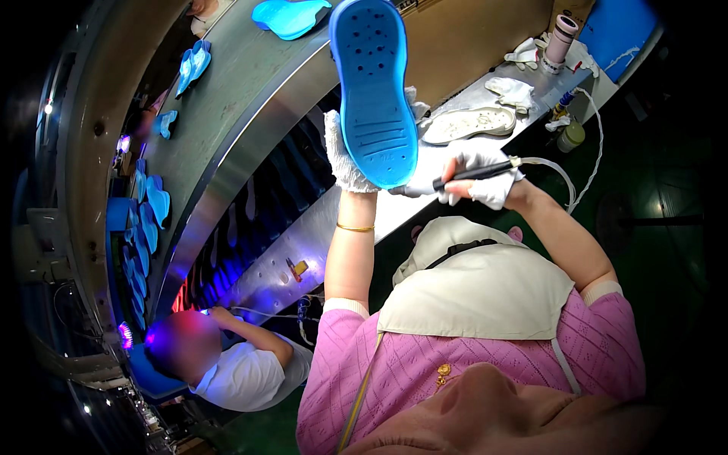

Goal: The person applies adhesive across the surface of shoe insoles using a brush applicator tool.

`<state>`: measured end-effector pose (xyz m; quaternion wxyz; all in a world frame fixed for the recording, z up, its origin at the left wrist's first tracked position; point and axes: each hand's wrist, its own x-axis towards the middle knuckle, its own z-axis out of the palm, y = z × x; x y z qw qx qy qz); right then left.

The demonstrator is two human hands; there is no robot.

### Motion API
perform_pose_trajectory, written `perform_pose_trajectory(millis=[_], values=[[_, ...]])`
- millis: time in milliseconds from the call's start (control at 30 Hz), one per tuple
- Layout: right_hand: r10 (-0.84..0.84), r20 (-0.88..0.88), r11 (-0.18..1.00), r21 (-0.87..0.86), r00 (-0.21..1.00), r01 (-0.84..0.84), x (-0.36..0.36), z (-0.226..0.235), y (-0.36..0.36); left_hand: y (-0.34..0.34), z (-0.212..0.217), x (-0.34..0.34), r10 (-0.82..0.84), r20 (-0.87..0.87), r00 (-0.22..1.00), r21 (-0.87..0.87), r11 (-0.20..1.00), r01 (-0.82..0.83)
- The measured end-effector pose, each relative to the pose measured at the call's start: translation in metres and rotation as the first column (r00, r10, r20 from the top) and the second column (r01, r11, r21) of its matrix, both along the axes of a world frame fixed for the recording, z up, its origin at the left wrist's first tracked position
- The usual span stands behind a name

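Observation:
A blue foam shoe sole (379,114) stands upright in front of me, its side with holes and ridges facing me. My left hand (346,163), in a white knit glove, is closed round its lower left edge; some of the fingers are hidden behind it. In my right hand (485,168), also gloved but with bare fingertips showing, is a black pen-shaped tool (472,174) with a pale hose at its back end. Its thin tip points toward the bottom end of the sole. Whether the tip touches the sole I cannot tell.
Beyond the sole, a whitish sole (470,124) and a crumpled white glove (511,92) lie on the metal bench (455,97). A pink bottle (560,42) stands farther right. Left, a conveyor belt (235,76) carries several blue shoe pieces. A co-worker (250,364) sits at lower left.

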<state>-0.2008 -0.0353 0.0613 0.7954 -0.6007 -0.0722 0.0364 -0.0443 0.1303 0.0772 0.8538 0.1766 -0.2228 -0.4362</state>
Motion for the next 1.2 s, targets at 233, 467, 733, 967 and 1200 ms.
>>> perform_pose_trajectory(millis=[233,467,733,967,1200], values=[[-0.096,0.609,0.841,-0.373,0.787,0.391,0.022,0.006,0.002,-0.01,0.008,-0.003,-0.079,0.061,0.995,0.125,0.99,0.071],[0.063,0.138,0.968,-0.249,0.988,-0.027,0.021,0.004,-0.004,-0.009,0.005,0.01,-0.015,-0.063,0.998,0.317,0.948,0.035],[0.061,0.205,0.953,-0.303,0.977,0.004,0.02,0.022,-0.014,-0.008,0.001,0.023,0.145,0.024,0.989,0.526,0.84,-0.136],[0.144,0.183,0.697,-0.717,0.973,0.032,0.035,0.028,-0.014,-0.012,0.009,0.015,0.05,0.19,0.98,0.718,0.674,-0.174],[0.101,0.165,0.718,-0.695,0.981,0.043,0.037,0.036,-0.029,-0.014,0.017,0.011,-0.081,0.149,0.985,0.748,0.661,-0.058]])
